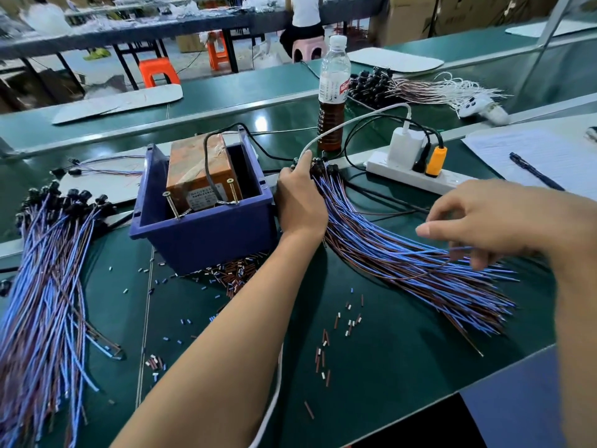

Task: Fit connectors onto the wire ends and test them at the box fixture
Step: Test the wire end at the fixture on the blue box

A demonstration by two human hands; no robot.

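Observation:
A blue plastic box fixture [206, 234] holds an orange block with two upright screws at its front. Right of it lies a fanned bundle of blue and brown wires [403, 253] with black connectors [318, 166] at the far end. My left hand [298, 195] rests on the connector end of that bundle, fingers curled around the heads beside the box. My right hand [494, 221] pinches a blue and a brown wire lifted from the bundle's near end. A second wire bundle [48, 286] with black connectors lies left of the box.
Small cut sleeve pieces [336, 328] litter the green mat. A power strip [416, 173] with plugs and a bottle of brown liquid [332, 95] stand behind the wires. Paper and a pen [533, 171] lie at the right. More connector wires [420, 85] lie farther back.

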